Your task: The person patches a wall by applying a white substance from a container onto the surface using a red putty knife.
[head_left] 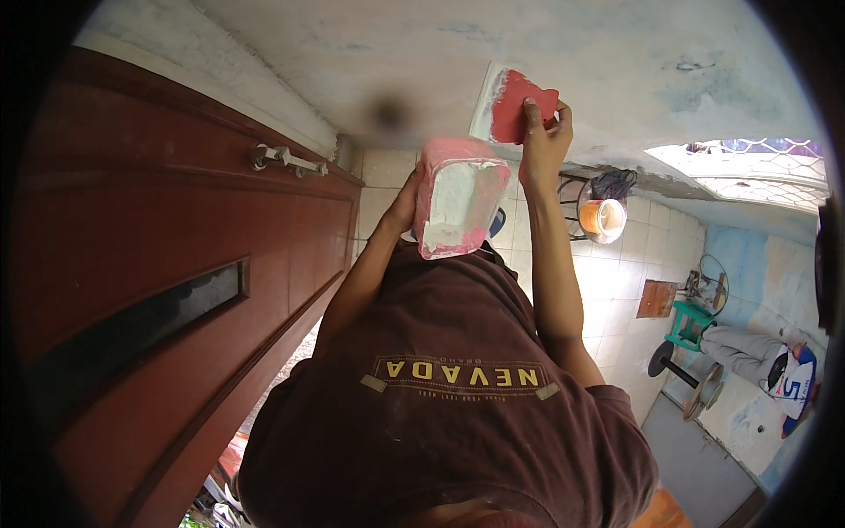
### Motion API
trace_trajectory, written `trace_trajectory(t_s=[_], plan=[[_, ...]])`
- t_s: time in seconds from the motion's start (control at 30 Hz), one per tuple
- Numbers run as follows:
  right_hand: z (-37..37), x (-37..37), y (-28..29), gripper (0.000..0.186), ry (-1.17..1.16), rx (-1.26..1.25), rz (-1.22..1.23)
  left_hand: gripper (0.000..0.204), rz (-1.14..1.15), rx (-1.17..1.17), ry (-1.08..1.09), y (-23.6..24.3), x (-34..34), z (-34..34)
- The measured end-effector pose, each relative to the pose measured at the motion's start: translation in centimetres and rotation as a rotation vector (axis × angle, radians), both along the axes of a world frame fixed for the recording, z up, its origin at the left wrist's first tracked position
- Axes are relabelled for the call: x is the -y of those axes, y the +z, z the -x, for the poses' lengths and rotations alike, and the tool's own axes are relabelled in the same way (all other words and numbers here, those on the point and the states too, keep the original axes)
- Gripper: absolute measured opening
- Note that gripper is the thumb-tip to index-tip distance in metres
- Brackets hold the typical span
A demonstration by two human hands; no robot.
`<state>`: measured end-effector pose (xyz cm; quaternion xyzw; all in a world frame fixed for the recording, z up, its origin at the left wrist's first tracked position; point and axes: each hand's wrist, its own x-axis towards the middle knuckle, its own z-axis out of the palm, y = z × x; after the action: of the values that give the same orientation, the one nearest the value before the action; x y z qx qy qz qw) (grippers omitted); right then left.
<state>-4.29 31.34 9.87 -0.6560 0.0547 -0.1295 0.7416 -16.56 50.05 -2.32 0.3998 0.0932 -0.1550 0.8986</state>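
My left hand (402, 209) grips the side of a pink plastic tub (428, 220), held in front of my waist. White putty (451, 197) lies inside it and smears its rim. Up and to the right, my right hand (547, 148) is closed on a red putty spreader (513, 106), thumb laid on its flat face. White putty coats the spreader's left edge. That edge is close to the pale, patchy wall (581, 44); whether it touches, I cannot tell.
A brown door (167, 194) with a metal handle (290, 162) stands at my left. On the right are a stool (572, 209) bearing an orange-and-white container (602, 219), a meshed window opening (748, 167), a green plastic stool (688, 324), a barbell-like object (682, 374) and hanging clothes (748, 352).
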Motion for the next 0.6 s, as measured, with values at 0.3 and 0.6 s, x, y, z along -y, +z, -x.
trace_trajectory(t_s=[0.3, 0.6], plan=[[4.0, 2.1, 5.3, 0.034, 0.11, 0.07, -0.206, 0.083, 0.23, -0.003, 0.12, 2.4, 0.2, -1.1], [6.3, 4.8, 4.4, 0.02, 0.569, 0.476, 0.242, 0.083, 0.602, -0.003, 0.072, 1.4, 0.9, -2.7]])
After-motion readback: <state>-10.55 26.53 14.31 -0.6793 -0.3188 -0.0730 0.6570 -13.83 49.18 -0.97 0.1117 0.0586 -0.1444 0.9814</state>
